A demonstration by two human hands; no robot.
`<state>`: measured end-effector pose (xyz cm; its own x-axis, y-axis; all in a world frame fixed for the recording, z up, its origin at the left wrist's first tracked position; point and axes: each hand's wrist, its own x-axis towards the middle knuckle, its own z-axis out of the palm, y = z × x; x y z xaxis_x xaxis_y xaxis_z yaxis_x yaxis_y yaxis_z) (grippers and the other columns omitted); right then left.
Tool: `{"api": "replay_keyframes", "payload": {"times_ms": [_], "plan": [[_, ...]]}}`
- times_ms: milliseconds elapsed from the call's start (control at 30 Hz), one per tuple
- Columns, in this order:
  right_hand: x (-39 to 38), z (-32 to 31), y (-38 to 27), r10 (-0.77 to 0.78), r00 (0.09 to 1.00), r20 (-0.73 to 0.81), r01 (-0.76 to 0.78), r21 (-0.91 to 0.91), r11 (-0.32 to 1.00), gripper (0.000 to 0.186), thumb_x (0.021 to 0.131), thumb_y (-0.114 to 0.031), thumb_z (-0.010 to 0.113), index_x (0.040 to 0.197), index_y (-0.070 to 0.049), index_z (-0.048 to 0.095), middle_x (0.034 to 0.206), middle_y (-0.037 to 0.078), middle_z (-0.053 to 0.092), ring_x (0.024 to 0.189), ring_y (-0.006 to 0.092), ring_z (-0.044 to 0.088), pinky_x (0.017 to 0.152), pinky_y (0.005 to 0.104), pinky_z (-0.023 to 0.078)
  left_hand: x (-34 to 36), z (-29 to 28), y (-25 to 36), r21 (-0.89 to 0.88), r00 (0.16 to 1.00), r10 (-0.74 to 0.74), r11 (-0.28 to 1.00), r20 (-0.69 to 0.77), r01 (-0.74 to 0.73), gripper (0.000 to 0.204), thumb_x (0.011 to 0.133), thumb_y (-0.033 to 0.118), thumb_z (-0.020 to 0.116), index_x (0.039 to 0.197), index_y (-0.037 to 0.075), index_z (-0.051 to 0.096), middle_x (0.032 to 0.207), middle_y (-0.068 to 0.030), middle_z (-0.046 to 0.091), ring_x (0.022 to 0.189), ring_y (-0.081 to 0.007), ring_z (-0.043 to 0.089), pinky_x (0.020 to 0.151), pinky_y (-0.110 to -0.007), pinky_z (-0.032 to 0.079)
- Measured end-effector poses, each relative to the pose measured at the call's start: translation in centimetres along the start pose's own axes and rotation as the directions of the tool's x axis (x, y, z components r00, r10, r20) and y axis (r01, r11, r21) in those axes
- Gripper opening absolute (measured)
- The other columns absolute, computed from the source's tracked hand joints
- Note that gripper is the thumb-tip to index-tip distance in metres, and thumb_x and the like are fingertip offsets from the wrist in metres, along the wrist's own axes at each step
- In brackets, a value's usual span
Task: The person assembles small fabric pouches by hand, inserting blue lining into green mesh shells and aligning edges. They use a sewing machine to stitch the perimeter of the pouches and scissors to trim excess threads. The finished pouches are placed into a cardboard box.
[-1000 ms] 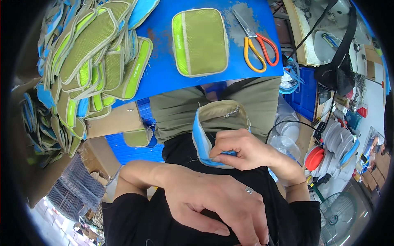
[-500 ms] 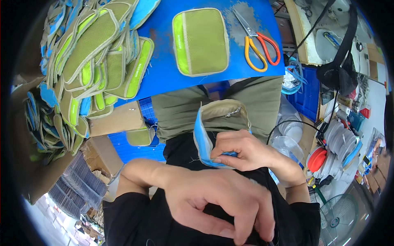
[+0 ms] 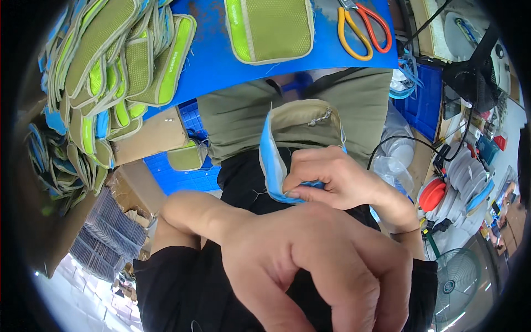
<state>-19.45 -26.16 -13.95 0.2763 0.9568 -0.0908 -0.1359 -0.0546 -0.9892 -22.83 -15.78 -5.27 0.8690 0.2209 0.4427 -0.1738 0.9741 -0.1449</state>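
- A small pouch [image 3: 301,131] sits over the person's lap, just beyond the black shirt and in front of the olive trousers [image 3: 232,119].
- It gapes wide, its mouth facing up, so its inside shows: beige lining along the far wall, paler cloth on the near left.
- The outside is bright sky blue on the left, edged with a light beige band that rises to a sharp point at the far left corner.
- A twisted silvery-grey strip lies inside near the far right rim; whether it is cord or metal, I cannot tell.
- Loose threads stick out by the near left edge.
- The right hand [image 3: 338,178] pinches the near edge between thumb and bent fingers.
- The left hand [image 3: 326,254] is close to the camera, its fingers bent and parted; the lower edge cuts them off, so I cannot tell whether they grip anything.
- On the blue table [image 3: 213,39] lie a flat green case [image 3: 276,30], scissors [image 3: 359,29] and a heap of similar cases [image 3: 124,61].
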Motion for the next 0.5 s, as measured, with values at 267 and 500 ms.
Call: {"api": "replay_keyframes", "payload": {"times_ms": [267, 500], "plan": [[-0.5, 2.8, 2.4, -0.132, 0.966, -0.222, 0.146, 0.047, 0.988, 0.011, 0.088, -0.005, 0.072, 0.098, -0.005, 0.069, 0.088, 0.011, 0.063, 0.080, 0.0326, 0.065, 0.067, 0.0414, 0.050, 0.9, -1.8, 6.9, 0.556, 0.871, -0.489, 0.714, -0.040, 0.426, 0.018, 0.091, 0.015, 0.074, 0.101, 0.000, 0.076, 0.106, -0.0233, 0.070, 0.089, -0.0275, 0.069, 0.078, -0.033, 0.055], [-0.5, -0.2, 0.1, -0.029, 0.999, 0.016, 0.029, -0.014, 0.999, 0.010, 0.089, -0.005, 0.072, 0.098, -0.006, 0.069, 0.085, 0.010, 0.061, 0.077, 0.0321, 0.063, 0.066, 0.0405, 0.049, 3.3, -12.1, 16.3, 0.504, 0.977, 0.075, -0.847, -0.200, 0.168, 0.049, 0.082, 0.014, 0.083, 0.125, 0.003, 0.063, 0.124, -0.0144, 0.064, 0.113, -0.0278, 0.063, 0.093, -0.038, 0.051]]}}
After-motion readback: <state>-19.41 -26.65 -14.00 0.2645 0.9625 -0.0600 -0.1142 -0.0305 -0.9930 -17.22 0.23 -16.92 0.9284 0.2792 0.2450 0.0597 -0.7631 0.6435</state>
